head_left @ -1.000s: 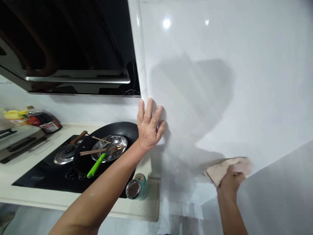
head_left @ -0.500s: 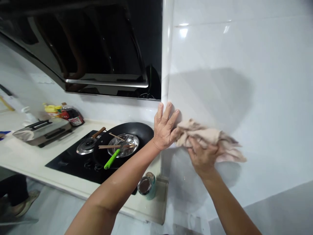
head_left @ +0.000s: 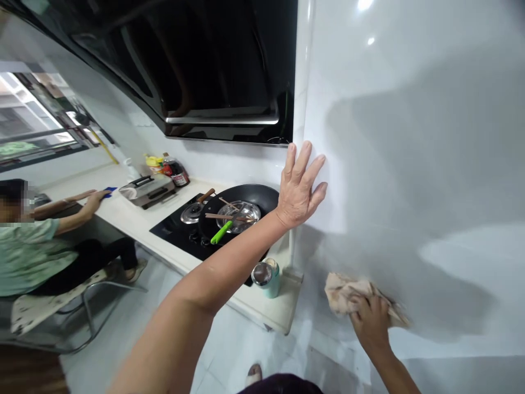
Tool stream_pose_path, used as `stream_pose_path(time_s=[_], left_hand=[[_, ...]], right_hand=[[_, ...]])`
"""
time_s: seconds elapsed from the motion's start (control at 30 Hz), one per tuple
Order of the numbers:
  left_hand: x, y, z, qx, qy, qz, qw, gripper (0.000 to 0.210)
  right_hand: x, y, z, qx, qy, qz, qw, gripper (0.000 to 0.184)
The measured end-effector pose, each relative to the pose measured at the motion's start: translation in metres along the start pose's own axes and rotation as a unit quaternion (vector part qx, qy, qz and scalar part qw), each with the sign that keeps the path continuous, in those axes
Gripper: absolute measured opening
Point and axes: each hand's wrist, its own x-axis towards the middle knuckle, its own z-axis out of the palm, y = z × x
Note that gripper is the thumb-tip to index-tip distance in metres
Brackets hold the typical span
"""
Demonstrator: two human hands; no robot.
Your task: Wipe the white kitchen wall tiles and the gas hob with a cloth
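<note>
My left hand [head_left: 298, 191] lies flat with fingers spread against the wall edge, just below the corner of the black range hood [head_left: 229, 71]. Lower down on the right, my right hand [head_left: 372, 323] presses a crumpled beige cloth [head_left: 348, 291] to the white tiled wall [head_left: 451, 191]. Its fingers bend over the cloth, whose folds hide part of them. Left of my left hand, a black wok [head_left: 262, 191] sits on the stove, holding a steel bowl [head_left: 256, 212], chopsticks [head_left: 219, 216] and a green-handled utensil [head_left: 221, 232].
A teal bottle [head_left: 270, 285] stands on the counter corner under my left arm. A grey electric pan [head_left: 147, 189] and a dark sauce bottle [head_left: 177, 171] are farther along. A seated person [head_left: 41, 251] at the left reaches over the counter [head_left: 164, 243] with a blue cloth [head_left: 109, 191].
My right hand has moved down the wall with the cloth, away from my left hand. My left hand stays by the wall edge. The view has swung left, bringing the seated person in.
</note>
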Motion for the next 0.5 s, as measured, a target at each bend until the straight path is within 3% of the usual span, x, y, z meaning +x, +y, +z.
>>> stream_pose_path(time_s=[0.13, 0.3, 0.4, 0.5], left_hand=[[0.006, 0.015, -0.029, -0.015, -0.041, -0.038, 0.998, 0.049], [-0.007, 0.041, -0.109, -0.023, -0.027, -0.108, 0.994, 0.043], [-0.046, 0.056, -0.168, -0.052, -0.01, -0.133, 0.99, 0.041], [-0.11, 0.071, -0.222, -0.072, -0.047, -0.221, 0.971, 0.034]], right_hand=[[-0.057, 0.003, 0.018, 0.161, -0.038, 0.162, 0.973, 0.024], [-0.095, -0.04, 0.014, 0.253, -0.145, 0.192, 0.937, 0.045], [-0.096, -0.069, 0.009, 0.295, -0.228, 0.187, 0.909, 0.066], [-0.081, -0.094, 0.013, 0.236, -0.258, 0.143, 0.926, 0.078]])
